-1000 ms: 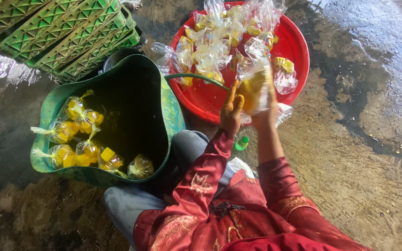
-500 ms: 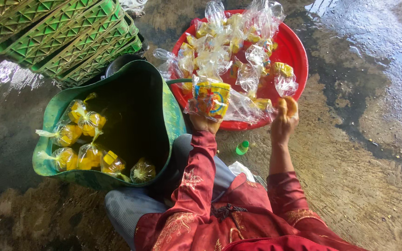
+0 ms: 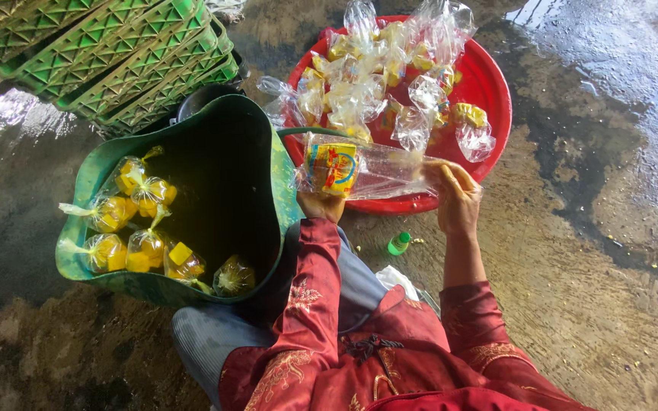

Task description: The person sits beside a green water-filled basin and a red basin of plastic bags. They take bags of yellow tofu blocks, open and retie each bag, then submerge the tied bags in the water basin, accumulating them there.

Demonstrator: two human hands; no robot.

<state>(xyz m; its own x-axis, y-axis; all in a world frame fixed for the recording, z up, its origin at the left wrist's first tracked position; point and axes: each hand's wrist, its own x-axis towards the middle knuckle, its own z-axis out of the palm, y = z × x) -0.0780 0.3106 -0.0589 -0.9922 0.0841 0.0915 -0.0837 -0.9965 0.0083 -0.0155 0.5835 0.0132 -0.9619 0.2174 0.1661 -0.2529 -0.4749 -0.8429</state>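
Clear plastic, stretched sideways between two hands, is the thing to watch: a filled bag (image 3: 363,169) with yellow pieces and a printed yellow, red and blue packet bunched at its left end lies level over the near rim of the red basin (image 3: 489,84), at about twelve o'clock from the person's lap. The left hand (image 3: 321,204) cups the heavy end from below, fingers closed round it, while the right hand (image 3: 455,196) pinches the empty neck of the bag, fingers pressed together on the twisted film. As I judge it, the step is closing the neck, and it goes best if the left hand keeps the contents packed low so the film at three o'clock stays slack and free of pieces. The right hand should keep its pinch close to the contents and twist firmly before letting go, or air and loose pieces may creep into the neck. The green bucket (image 3: 100,164), at nine o'clock from the bag, holds several tied bags (image 3: 142,194) against its left wall. A small green bottle (image 3: 398,243) stands on the wet floor near the right wrist, at six o'clock from the bag. Green crates (image 3: 116,53) are stacked at ten o'clock.
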